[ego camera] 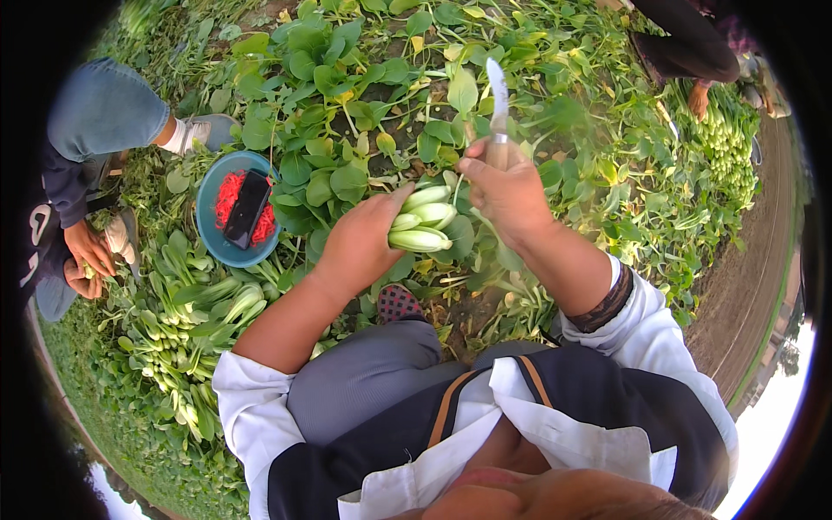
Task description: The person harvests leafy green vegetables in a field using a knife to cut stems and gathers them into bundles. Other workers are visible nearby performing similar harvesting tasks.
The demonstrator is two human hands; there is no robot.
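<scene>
My left hand [364, 234] is closed around a bunch of pale-stemmed leafy greens [426, 221], probably bok choy, with the thick stem bases facing right. Their leaves are mostly hidden beneath the hand. In my right hand [510, 188] is the wooden handle of a knife with a curved metal blade [498, 91], its tip pointing away from me. A single leaf on a thin stalk [463, 94] rises beside the right thumb; whether the fingers pinch it I cannot tell. Leafy plants [325, 130] grow just beyond both hands.
A blue plastic bowl [207, 227] holds red ties [229, 195] and a black smartphone [247, 209]. Cut greens [188, 325] lie in a pile at left. One person [104, 110] crouches at left, another [695, 52] at far right beside stacked greens [725, 146]. Bare soil [741, 312] borders the right.
</scene>
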